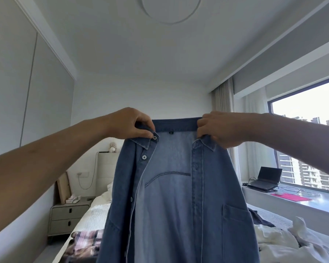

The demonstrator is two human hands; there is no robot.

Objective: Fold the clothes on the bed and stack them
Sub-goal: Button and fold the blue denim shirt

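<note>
While pale grey walls and a white ceiling close the room in, the white-quilted bed (99, 211) runs from the lower foreground back to a padded cream headboard (105, 168), with a wide window (308, 141) and its long white sill (292, 203) along the right side. Between the bed's left edge and the left wall lies a narrow strip of floor, ending at a grey two-drawer nightstand (69, 217). On the sill sit an open black laptop (264, 179) and a flat pink mat (291, 197).

Held up in mid-air over the bed, the blue denim button-up shirt (179, 196) hangs open-fronted, facing the camera, its lower part running out of the bottom of the view. Its cloth looks soft and faded, paler inside, with stitched seams, a square chest pocket and small grey buttons. The left hand (130, 124) pinches the collar's left end, fingers (141, 123) curled tight on the fabric; the right hand (219, 129) grips the collar's right end, likewise clamped on it.

On the bed, a crumpled white garment (285, 242) lies at lower right with a dark piece of clothing (258, 219) just behind it, and a pink plaid garment (85, 243) lies rumpled at lower left. A small plush toy (112, 147) sits on the headboard.
</note>
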